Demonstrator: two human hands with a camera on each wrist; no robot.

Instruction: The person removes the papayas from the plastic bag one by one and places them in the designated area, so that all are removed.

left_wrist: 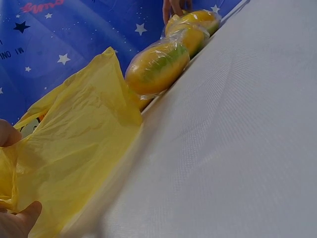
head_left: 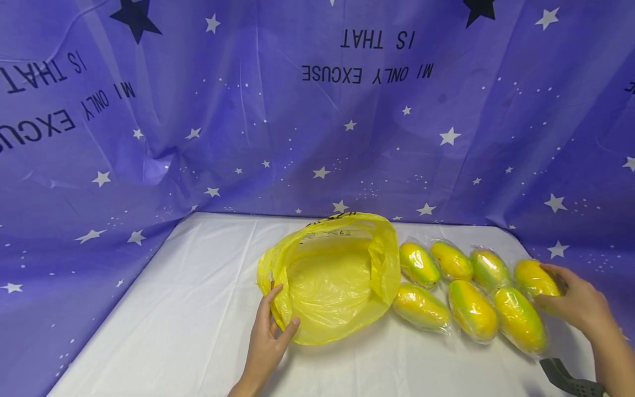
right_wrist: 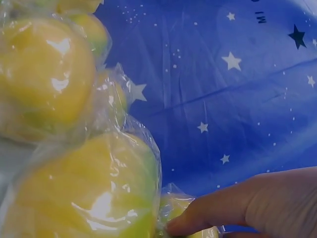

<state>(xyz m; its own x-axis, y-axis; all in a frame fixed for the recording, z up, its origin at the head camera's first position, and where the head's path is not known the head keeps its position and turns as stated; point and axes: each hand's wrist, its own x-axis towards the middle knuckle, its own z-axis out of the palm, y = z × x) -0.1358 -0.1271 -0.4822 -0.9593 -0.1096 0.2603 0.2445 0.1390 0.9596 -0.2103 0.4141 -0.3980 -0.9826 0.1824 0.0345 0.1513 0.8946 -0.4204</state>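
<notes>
A yellow plastic bag (head_left: 285, 270) lies on the table with its wide mouth facing me. My left hand (head_left: 265, 342) holds the near-left edge of the bag between thumb and fingers. In the left wrist view, the thumb (left_wrist: 30, 213) and a finger bracket a bunched fold of the plastic. At the right end of the fruit, my right hand (head_left: 577, 300) grips a yellow mango (head_left: 533, 277) in clear wrapping. The right wrist view shows the thumb (right_wrist: 198, 215) against that mango, which is mostly hidden there behind a nearer wrapped mango (right_wrist: 84, 188).
Several other wrapped yellow-green mangoes (head_left: 473, 311) lie in two rows right of the bag. A white cloth (head_left: 173, 309) covers the table. Behind it hangs a purple-blue curtain (head_left: 278, 110) with stars. A dark perforated strap (head_left: 570, 380) shows by the right wrist.
</notes>
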